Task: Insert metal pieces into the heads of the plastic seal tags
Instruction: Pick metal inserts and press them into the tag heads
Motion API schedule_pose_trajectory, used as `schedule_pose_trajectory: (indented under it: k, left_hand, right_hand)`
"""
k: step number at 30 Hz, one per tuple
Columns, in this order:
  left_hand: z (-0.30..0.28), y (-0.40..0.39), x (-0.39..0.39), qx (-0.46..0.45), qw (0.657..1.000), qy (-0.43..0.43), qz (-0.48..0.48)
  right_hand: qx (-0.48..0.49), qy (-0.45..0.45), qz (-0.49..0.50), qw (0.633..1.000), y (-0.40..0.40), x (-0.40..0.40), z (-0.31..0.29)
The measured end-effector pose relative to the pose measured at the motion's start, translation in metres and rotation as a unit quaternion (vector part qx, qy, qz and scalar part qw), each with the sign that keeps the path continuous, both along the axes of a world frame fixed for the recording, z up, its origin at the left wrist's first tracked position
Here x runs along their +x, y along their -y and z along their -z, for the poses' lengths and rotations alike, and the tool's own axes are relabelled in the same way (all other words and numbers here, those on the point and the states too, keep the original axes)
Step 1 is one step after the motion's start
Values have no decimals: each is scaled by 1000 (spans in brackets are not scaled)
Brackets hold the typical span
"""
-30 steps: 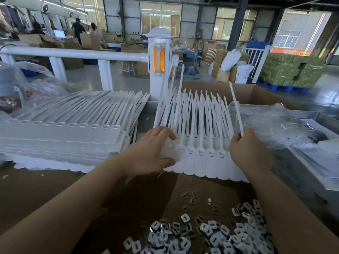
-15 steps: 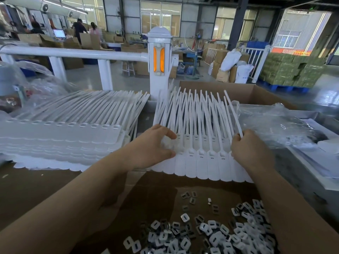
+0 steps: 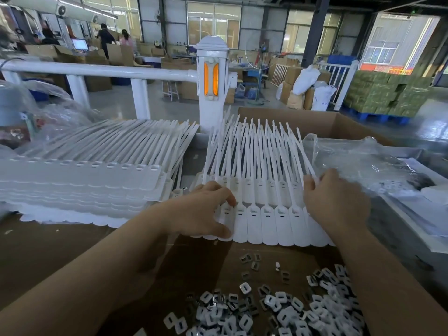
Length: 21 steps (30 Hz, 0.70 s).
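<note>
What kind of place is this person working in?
Most likely a factory or packing workshop: stacked white seal tags on the bench, loose metal pieces, cardboard boxes and palletised green cartons behind.

Bright daylight reaches you from rear windows point(image 3: 213, 23) and right doorway, slightly blown out. Soft forearm shadows fall on brown cardboard point(image 3: 48, 251). Wide-angle bending warps your frame edges. Near metal pieces point(image 3: 278, 309) slightly soft, background workers blurred.
</note>
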<state>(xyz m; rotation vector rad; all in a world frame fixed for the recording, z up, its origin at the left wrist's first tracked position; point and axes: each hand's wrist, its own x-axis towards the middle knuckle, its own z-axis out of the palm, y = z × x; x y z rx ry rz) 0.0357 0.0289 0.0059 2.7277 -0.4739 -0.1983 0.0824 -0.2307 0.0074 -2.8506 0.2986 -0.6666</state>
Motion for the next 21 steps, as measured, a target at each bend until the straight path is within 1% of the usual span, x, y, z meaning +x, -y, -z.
schedule_pose_trajectory:
  k: [2,3,4,5,6,7,8,9,10,12,14,18,19,21]
  left_hand:
    - [-1,2,-1,7,1000,-4,3]
    - [-2,3,-2,12,1000,-6,2]
    - [-3,4,-3,20,1000,-7,-1]
    - [-4,5,-4,29,1000,-5,-4]
    - [-5,7,-5,40,999,0,-6]
    - [-5,9,-7,53,999,5,-9]
    - [-5,11,-9,66,998,14,-10]
    - [-6,13,-11,77,997,22,-11]
    - [-6,14,-12,88,996,28,-12]
    - [-8,14,-13,101,994,29,-12]
    - [-11,14,-14,101,994,28,-7]
    - [-16,12,-13,101,995,19,9]
    - [-17,13,-13,96,995,26,9]
    - [-21,15,-13,57,997,55,11]
  right_hand:
    - [-66,59,-2,996,-6,-3,-3]
    - [-76,74,-32,994,-11,-5,-5]
    - [-60,78,-88,991,-16,-7,-8]
    - [-15,65,-167,984,-24,-9,-11]
    - [44,26,-253,966,-32,-12,-12]
    - [93,-27,-336,937,-42,-17,-12]
    - [115,-71,-404,905,-51,-22,-10]
    - [120,-105,-451,878,-59,-27,-7]
    - [122,-125,-479,860,-64,-29,-3]
    - [139,-144,-491,848,-66,-31,3]
    - [152,-149,-477,853,-62,-29,6]
    - [107,-158,-471,861,-62,-28,6]
    - [100,-160,-471,862,-62,-28,6]
    - [103,-164,-473,860,-61,-28,6]
